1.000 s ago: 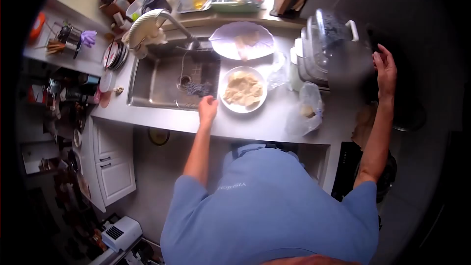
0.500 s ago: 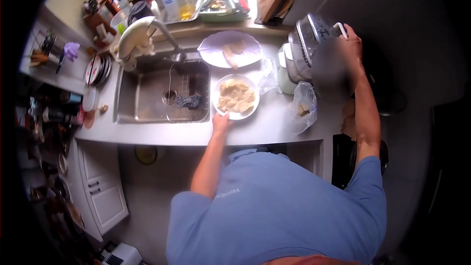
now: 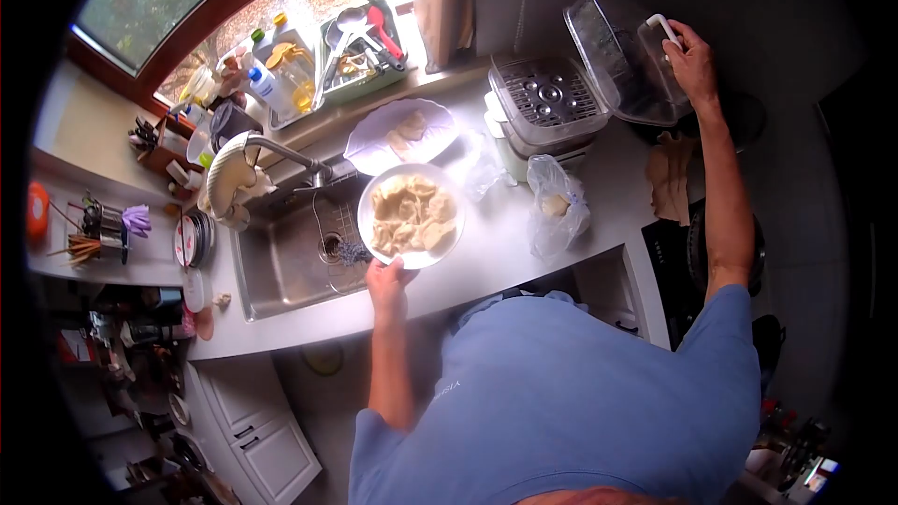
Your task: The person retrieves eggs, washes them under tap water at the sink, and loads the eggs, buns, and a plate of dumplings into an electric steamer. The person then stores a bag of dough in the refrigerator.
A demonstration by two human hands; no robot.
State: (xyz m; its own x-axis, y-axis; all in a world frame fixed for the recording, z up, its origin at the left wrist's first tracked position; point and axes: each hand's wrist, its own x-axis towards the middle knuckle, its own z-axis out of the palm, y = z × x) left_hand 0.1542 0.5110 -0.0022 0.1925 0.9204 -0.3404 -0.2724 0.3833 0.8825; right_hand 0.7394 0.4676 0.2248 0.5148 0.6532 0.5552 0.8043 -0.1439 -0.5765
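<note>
A white bowl (image 3: 412, 216) of pale, dumpling-like food is gripped at its near rim by my left hand (image 3: 388, 285), above the counter by the sink. My right hand (image 3: 690, 61) is closed round the white handle of a clear lid (image 3: 622, 65), which stands tilted at the right of a steamer (image 3: 550, 105). The steamer's top tray, with round holes in its base, is uncovered. Behind the bowl is a pale oval plate (image 3: 369, 138) with some food on it. A clear plastic bag (image 3: 558, 210) lies in front of the steamer, with something small inside.
The steel sink (image 3: 271, 262) with its towel-draped faucet (image 3: 234, 173) is at the left. Along the window stand bottles (image 3: 268, 84) and a green tray of utensils (image 3: 365, 79). A black stove (image 3: 659, 266) and a pan are at the right.
The lid has come up off the steamer and tilted to the right in my right hand. My left hand has raised the bowl towards me. The view has turned.
</note>
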